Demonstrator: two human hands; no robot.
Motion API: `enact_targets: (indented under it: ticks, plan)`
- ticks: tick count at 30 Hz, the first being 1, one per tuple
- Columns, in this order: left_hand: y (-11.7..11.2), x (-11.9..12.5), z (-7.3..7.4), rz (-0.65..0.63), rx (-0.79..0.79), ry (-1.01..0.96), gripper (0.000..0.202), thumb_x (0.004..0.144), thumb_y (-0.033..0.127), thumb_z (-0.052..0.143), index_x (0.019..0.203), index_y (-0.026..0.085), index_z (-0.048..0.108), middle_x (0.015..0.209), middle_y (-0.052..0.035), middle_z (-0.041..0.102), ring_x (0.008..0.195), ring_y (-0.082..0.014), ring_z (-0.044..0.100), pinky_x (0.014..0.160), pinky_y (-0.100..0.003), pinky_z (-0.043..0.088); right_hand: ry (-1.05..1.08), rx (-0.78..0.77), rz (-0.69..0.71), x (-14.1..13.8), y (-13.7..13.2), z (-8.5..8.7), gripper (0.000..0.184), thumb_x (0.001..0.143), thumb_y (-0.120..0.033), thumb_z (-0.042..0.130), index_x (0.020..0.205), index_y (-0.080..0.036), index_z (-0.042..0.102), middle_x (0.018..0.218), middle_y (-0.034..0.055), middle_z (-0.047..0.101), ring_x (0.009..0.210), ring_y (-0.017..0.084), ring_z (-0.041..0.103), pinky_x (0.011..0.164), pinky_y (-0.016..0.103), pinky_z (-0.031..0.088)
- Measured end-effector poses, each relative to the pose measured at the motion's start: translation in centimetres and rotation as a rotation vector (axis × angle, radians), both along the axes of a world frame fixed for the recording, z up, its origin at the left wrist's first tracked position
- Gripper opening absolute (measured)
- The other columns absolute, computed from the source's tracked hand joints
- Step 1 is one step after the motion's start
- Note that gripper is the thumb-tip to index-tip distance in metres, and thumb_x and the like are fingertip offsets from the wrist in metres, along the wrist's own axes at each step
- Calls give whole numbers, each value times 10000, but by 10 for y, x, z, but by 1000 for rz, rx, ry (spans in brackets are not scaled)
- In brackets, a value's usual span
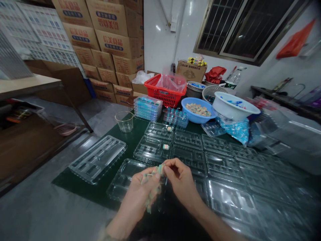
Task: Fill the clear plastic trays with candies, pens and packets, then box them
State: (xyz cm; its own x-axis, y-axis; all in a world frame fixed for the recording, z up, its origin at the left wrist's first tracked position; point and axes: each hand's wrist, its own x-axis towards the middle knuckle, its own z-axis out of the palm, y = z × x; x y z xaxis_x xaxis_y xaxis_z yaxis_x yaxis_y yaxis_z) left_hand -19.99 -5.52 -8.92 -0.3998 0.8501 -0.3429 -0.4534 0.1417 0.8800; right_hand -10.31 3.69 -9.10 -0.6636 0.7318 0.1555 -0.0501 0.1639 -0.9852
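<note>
My left hand (141,189) is wrapped around a loose bunch of small pastel-striped pieces (151,194), partly hidden and blurred. My right hand (182,179) meets it, its thumb and forefinger pinching one striped piece (161,168) at the top of the bunch. Both hands are above the nearer clear plastic trays, which have molded compartments. Beyond them, one striped block (166,146) sits in the right part of a clear tray (145,149). Another striped block (169,129) lies in the farther tray (152,130).
More clear trays (223,167) cover the green table to the right; a separate tray (97,159) lies left. At the back are a clear measuring cup (124,123), stacked filled trays (147,108), a red basket (164,95), a blue basin (192,117) of striped pieces and a white basin (237,112).
</note>
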Motion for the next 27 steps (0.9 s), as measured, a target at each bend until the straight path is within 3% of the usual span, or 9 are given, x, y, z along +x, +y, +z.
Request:
enact_targets:
  ticks: [5, 11, 19, 22, 27]
  plan:
    - [2, 1, -3, 5, -11, -7, 314, 757, 425, 563, 899, 145, 557, 462, 25, 469, 316, -43, 310, 300, -158, 198, 38, -44, -60, 1, -4, -4, 113, 780, -191, 553, 890, -190, 530, 804, 9, 565, 751, 138, 537, 687, 242, 435]
    - [8, 4, -3, 23, -34, -7, 300, 739, 421, 585, 856, 146, 554, 463, 26, 473, 308, -46, 321, 295, -158, 202, 73, -173, 30, 5, 3, -2, 125, 743, -200, 606, 862, -184, 571, 798, 11, 588, 728, 131, 541, 675, 244, 445]
    - [4, 5, 1, -54, -29, -102, 277, 767, 407, 548, 856, 145, 556, 528, -13, 537, 340, -54, 365, 299, -151, 219, 34, -272, 131, 14, 15, 2, 116, 726, -222, 624, 807, -154, 576, 669, -9, 538, 582, 96, 474, 508, 201, 385]
    - [4, 4, 0, -39, -43, -120, 280, 772, 423, 538, 818, 147, 545, 521, -15, 537, 344, -55, 363, 302, -154, 211, 100, -376, 191, 17, 20, -2, 125, 717, -216, 633, 807, -153, 573, 652, -15, 520, 527, 77, 439, 477, 195, 354]
    - [7, 8, 2, 10, -63, -192, 280, 733, 435, 587, 761, 161, 535, 525, 10, 488, 404, -81, 435, 304, -148, 204, 200, -680, 305, 23, 28, -10, 237, 652, -316, 692, 789, -180, 555, 701, 4, 513, 497, 73, 397, 421, 189, 310]
